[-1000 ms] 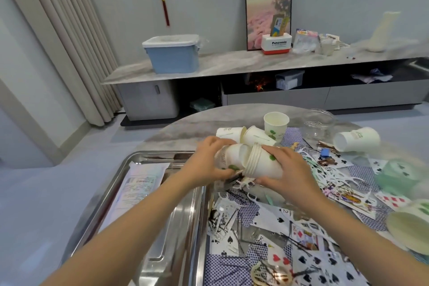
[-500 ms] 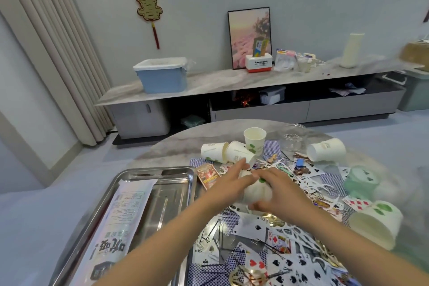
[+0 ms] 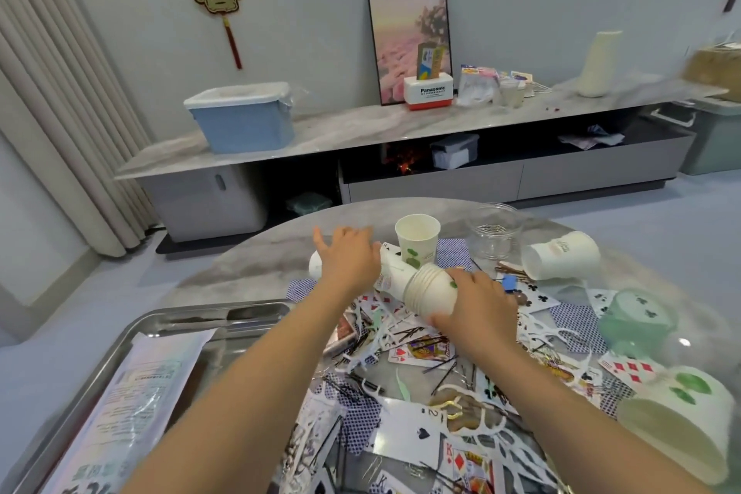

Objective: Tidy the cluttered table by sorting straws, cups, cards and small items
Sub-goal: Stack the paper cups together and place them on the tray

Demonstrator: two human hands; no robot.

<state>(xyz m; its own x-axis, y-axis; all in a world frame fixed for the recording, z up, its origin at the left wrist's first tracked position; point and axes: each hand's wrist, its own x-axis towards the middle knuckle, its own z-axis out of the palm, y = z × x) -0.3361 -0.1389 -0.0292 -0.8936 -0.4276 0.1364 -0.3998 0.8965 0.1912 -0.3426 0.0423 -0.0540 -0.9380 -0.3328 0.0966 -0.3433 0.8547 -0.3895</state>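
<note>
Paper stack, right grip: right hand (image 3: 477, 305) curled round nested cups (image 3: 431, 291), now held on their side low over the cards, farther out than a second ago.
Left grip: left hand (image 3: 347, 257) off the stack, fingers spread, reaching onto a fallen cup (image 3: 316, 265).
Just beyond: upright cup (image 3: 417, 239), still loose.
Meaning: stack grows; next cup likely joins.
Underneath: playing cards (image 3: 421, 349), table (image 3: 256, 265) cluttered.

My right hand (image 3: 477, 303) grips nested paper cups (image 3: 431, 291) lying sideways. My left hand (image 3: 349, 259) rests on another cup (image 3: 316, 265) further left.
</note>
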